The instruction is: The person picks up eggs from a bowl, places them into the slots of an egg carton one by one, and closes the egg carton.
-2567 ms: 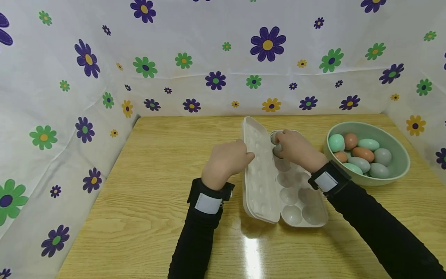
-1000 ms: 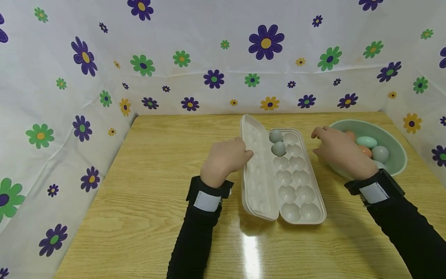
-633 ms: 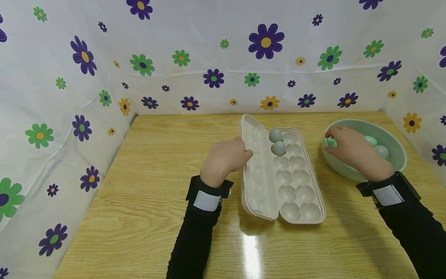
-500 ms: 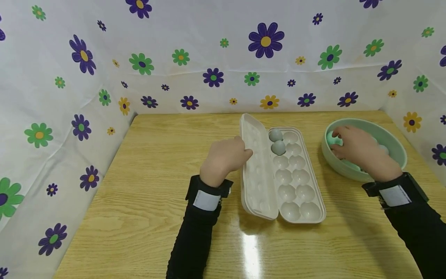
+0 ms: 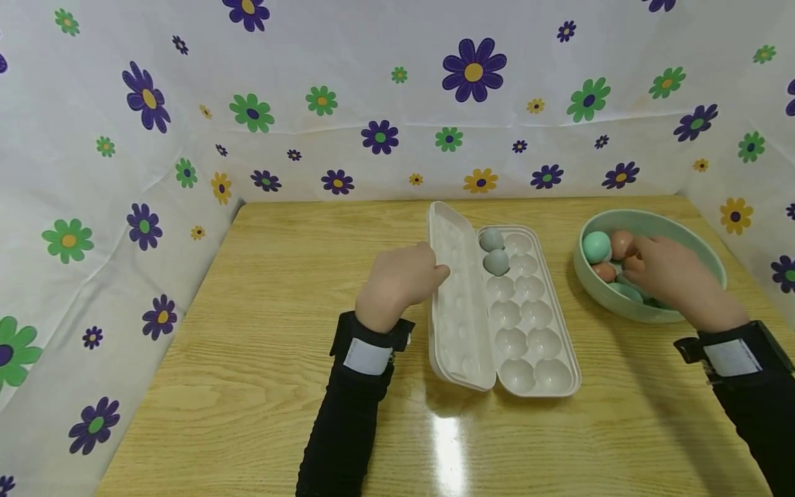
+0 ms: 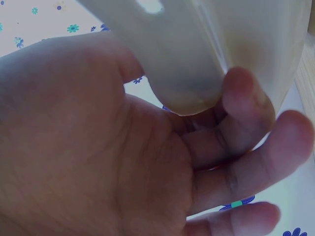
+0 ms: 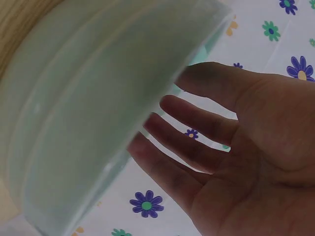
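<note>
My left hand [image 5: 397, 283] grips the left edge of the raised lid [image 5: 459, 304] of a white plastic egg carton, thumb on the inner side. In the left wrist view, its fingers [image 6: 246, 98] curl around the lid's rounded end. Two grey-blue eggs [image 5: 496, 262] sit in the far cups of the left row of the carton's base [image 5: 540, 317]. On the right, my right hand [image 5: 673, 276] reaches into a pale green bowl [image 5: 646, 314], fingers loosely bent at an orange-brown egg. The bowl's wall hides its fingertips in the right wrist view.
Inside the bowl lie several more eggs, among them a mint-green egg [image 5: 596, 246] and a brown egg [image 5: 621, 243]. A wooden table [image 5: 267, 331] carries everything. A flower-printed cloth [image 5: 298, 69] hangs behind and along both sides.
My right hand has left the eggs in the carton, moved right over the bowl and passed the mint-green egg to go deeper among the others. The left hand keeps holding the lid.
</note>
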Demonstrator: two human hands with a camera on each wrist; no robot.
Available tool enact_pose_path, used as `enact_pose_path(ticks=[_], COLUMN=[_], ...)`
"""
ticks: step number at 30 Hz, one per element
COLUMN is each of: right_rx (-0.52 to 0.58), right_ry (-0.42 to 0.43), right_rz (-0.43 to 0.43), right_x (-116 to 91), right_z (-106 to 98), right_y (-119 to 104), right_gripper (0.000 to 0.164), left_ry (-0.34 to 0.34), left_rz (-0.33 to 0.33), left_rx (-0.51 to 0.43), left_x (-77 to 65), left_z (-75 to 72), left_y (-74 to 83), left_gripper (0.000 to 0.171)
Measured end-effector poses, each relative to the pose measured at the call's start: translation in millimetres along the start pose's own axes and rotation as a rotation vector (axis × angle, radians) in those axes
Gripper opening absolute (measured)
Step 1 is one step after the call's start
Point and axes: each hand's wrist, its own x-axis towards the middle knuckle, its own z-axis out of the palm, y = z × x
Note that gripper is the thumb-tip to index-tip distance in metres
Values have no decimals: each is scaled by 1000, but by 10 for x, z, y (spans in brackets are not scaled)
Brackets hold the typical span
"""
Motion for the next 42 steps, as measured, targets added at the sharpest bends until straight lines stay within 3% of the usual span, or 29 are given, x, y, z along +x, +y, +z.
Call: enact_pose_path(ticks=[11,23,33,42], right_rx=[-47,-108,-116,-64], right_ry=[-65,-74,-71,-48], right_rz=[26,-36,-93,-176], right_x=[-10,35,80,123], right_z=[115,153,188,334], right_y=[161,201,245,299], right_gripper=[45,22,28,23], left_ry=[-2,3,-1,-6], left_rz=[3,1,-6,2], left_rx=[-9,-7,-6,-4], left_x=[-6,-16,-17,-20], left_z=[-3,-19,-8,-5], left_y=[4,-8,-28,-23], left_gripper=[36,36,36,36])
